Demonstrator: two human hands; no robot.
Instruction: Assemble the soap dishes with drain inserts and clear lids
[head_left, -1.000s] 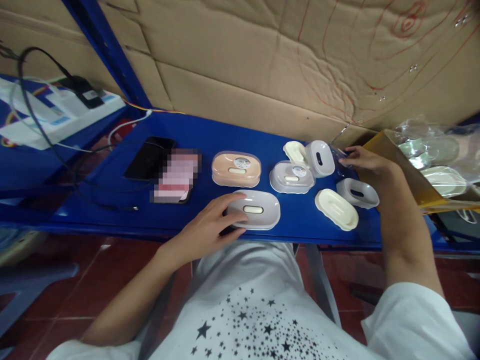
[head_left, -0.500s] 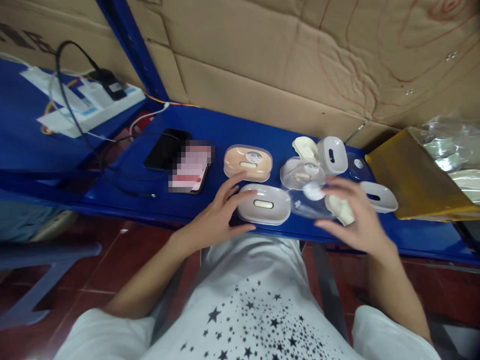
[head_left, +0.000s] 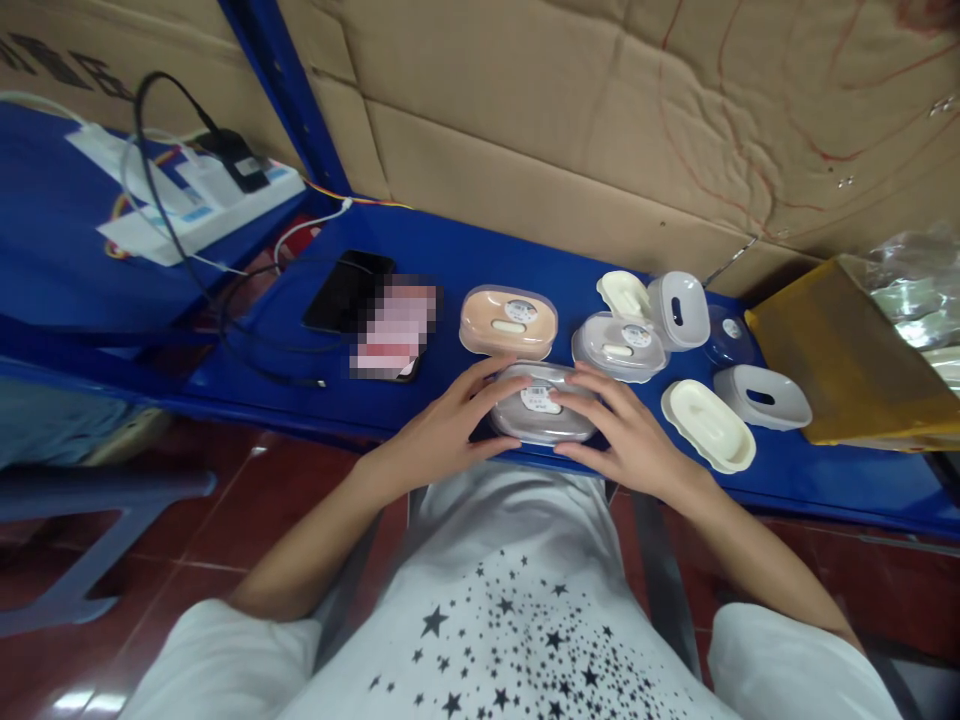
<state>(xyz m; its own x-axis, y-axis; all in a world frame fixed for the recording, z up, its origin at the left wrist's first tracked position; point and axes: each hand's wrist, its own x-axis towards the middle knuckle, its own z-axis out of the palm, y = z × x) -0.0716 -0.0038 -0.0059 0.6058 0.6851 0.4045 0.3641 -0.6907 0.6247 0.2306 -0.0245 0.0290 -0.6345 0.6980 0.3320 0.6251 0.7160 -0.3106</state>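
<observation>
The left hand (head_left: 450, 425) and right hand (head_left: 622, 435) flank the grey soap box with clear lid (head_left: 541, 416), fingers spread and pressing its ends and lid. The box sits at the near edge of the blue shelf (head_left: 450, 240). The peach soap box (head_left: 508, 322) lies just behind; the cream tray (head_left: 707, 425) lies apart to the right.

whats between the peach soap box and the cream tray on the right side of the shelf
In the head view, a lidded grey soap box sits between the peach soap box and the cream tray on the blue shelf.
</observation>
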